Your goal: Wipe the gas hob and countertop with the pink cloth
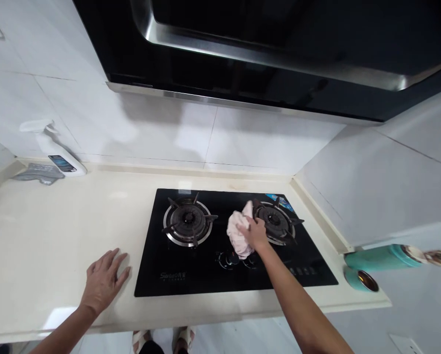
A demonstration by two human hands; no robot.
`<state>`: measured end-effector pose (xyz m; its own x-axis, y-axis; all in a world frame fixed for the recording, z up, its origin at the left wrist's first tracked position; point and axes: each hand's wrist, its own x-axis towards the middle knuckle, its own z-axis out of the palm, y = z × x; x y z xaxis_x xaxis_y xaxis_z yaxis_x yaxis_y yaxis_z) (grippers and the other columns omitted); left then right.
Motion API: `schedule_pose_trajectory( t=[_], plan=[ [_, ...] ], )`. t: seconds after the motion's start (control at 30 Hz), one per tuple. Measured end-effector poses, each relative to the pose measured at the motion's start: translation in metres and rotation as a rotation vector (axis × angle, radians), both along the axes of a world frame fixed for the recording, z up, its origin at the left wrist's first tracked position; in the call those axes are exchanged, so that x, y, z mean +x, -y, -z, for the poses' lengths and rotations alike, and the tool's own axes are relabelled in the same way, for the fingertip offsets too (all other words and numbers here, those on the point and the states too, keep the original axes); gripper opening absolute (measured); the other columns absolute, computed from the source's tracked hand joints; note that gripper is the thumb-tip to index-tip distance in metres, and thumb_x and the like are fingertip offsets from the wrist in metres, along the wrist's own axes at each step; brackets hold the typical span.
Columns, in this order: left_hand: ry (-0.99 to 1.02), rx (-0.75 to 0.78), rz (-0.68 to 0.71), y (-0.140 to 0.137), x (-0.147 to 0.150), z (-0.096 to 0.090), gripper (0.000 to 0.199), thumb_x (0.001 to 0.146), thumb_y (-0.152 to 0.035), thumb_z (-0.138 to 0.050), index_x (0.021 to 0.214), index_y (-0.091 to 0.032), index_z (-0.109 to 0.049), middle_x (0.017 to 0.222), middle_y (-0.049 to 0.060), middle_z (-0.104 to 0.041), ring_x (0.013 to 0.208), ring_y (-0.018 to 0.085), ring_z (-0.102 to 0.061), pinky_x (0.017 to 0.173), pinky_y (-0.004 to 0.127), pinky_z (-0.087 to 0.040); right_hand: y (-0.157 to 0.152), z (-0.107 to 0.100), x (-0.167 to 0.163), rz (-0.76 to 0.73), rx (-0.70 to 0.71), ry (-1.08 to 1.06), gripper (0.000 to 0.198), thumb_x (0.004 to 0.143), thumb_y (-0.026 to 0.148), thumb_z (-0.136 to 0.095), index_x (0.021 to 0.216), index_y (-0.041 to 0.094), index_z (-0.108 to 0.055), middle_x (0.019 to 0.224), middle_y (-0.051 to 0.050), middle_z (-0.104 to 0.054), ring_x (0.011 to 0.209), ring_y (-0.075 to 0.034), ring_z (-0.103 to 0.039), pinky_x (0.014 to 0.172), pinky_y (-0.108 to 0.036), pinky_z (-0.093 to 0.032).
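Observation:
My right hand (255, 233) grips a crumpled pale pink cloth (238, 232) on the black glass gas hob (220, 280), between its two burners. The cloth lies just left of the right burner (275, 222) and reaches down to the control knobs (233, 257), partly covering one. The left burner (188, 221) with its dark pan supports stands uncovered. My left hand (102, 278) rests on the cream countertop (69, 231) left of the hob, palm down with fingers spread, holding nothing.
A white spray bottle (60, 152) and a folded grey cloth (39, 173) are at the back left. On the right stand a turquoise flask (380, 258) and a turquoise cup (355, 279) of brown liquid. A black range hood (242, 64) hangs low overhead.

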<state>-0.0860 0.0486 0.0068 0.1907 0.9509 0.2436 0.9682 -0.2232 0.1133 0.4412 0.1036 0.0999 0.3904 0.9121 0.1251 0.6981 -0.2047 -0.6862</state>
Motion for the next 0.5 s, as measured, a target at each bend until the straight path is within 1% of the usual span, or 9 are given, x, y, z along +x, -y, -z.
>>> schedule_pose_trajectory(
  t=[0.03,0.07,0.13,0.17,0.23,0.3,0.37,0.43,0.5],
  plan=[
    [0.003,0.000,-0.001,0.000,0.000,0.001,0.046,0.098,-0.052,-0.042,0.129,-0.026,-0.064,0.143,0.011,-0.060,0.135,0.031,-0.050,0.104,0.050,-0.038,-0.004,0.009,-0.002,0.001,-0.028,0.016,0.062,0.080,0.055,-0.067,0.127,0.015,-0.064,0.138,-0.022,-0.054,0.125,-0.038,-0.054,0.104,-0.054,-0.043],
    [0.005,-0.003,0.000,0.000,0.000,0.001,0.046,0.098,-0.053,-0.042,0.129,-0.026,-0.064,0.143,0.010,-0.060,0.135,0.031,-0.050,0.104,0.050,-0.038,-0.005,0.017,-0.004,-0.019,-0.082,0.069,0.064,0.080,0.053,-0.068,0.133,0.018,-0.061,0.144,-0.021,-0.049,0.129,-0.039,-0.051,0.104,-0.055,-0.042],
    [0.007,-0.012,0.002,0.001,-0.001,0.001,0.046,0.097,-0.053,-0.043,0.129,-0.027,-0.064,0.144,0.010,-0.060,0.135,0.031,-0.050,0.104,0.050,-0.038,-0.002,0.027,-0.005,-0.125,-0.232,0.236,0.064,0.085,0.049,-0.065,0.143,0.026,-0.054,0.151,-0.017,-0.042,0.133,-0.035,-0.048,0.104,-0.050,-0.042],
    [0.006,-0.016,0.003,0.001,0.000,0.001,0.046,0.097,-0.053,-0.043,0.129,-0.027,-0.064,0.144,0.010,-0.059,0.135,0.031,-0.049,0.104,0.050,-0.038,0.001,0.029,-0.005,-0.191,-0.308,0.325,0.062,0.087,0.046,-0.063,0.145,0.029,-0.052,0.153,-0.015,-0.041,0.133,-0.033,-0.049,0.104,-0.047,-0.042],
    [0.006,-0.021,0.002,0.001,0.000,-0.001,0.046,0.097,-0.053,-0.043,0.129,-0.026,-0.064,0.144,0.011,-0.059,0.135,0.031,-0.049,0.104,0.050,-0.038,0.007,0.029,-0.004,-0.287,-0.418,0.453,0.059,0.090,0.038,-0.060,0.147,0.028,-0.050,0.150,-0.015,-0.045,0.129,-0.030,-0.051,0.103,-0.042,-0.041],
    [0.008,-0.020,0.003,0.001,0.001,-0.002,0.046,0.098,-0.053,-0.042,0.128,-0.026,-0.064,0.144,0.011,-0.059,0.135,0.031,-0.049,0.105,0.050,-0.037,0.015,0.025,-0.004,-0.323,-0.447,0.480,0.057,0.091,0.032,-0.058,0.147,0.024,-0.050,0.140,-0.016,-0.054,0.122,-0.027,-0.056,0.101,-0.038,-0.040],
    [0.009,-0.018,0.006,0.001,0.001,-0.002,0.046,0.098,-0.053,-0.042,0.128,-0.026,-0.064,0.144,0.011,-0.059,0.135,0.031,-0.049,0.105,0.050,-0.037,0.023,0.021,-0.006,-0.372,-0.471,0.508,0.054,0.093,0.029,-0.055,0.146,0.024,-0.050,0.129,-0.014,-0.060,0.114,-0.025,-0.059,0.099,-0.037,-0.039],
    [0.010,-0.018,0.006,0.001,0.002,-0.003,0.046,0.097,-0.053,-0.042,0.128,-0.026,-0.064,0.144,0.011,-0.059,0.135,0.032,-0.049,0.105,0.051,-0.037,0.031,0.017,-0.008,-0.431,-0.490,0.527,0.052,0.091,0.024,-0.056,0.142,0.027,-0.053,0.124,-0.011,-0.062,0.109,-0.024,-0.060,0.098,-0.037,-0.037],
    [0.015,-0.022,0.003,0.001,0.002,-0.003,0.046,0.097,-0.053,-0.042,0.128,-0.026,-0.064,0.144,0.011,-0.059,0.135,0.032,-0.049,0.105,0.050,-0.037,0.037,0.014,-0.008,-0.478,-0.502,0.532,0.054,0.087,0.020,-0.057,0.141,0.029,-0.054,0.125,-0.009,-0.061,0.110,-0.023,-0.060,0.098,-0.037,-0.037]
  ],
)
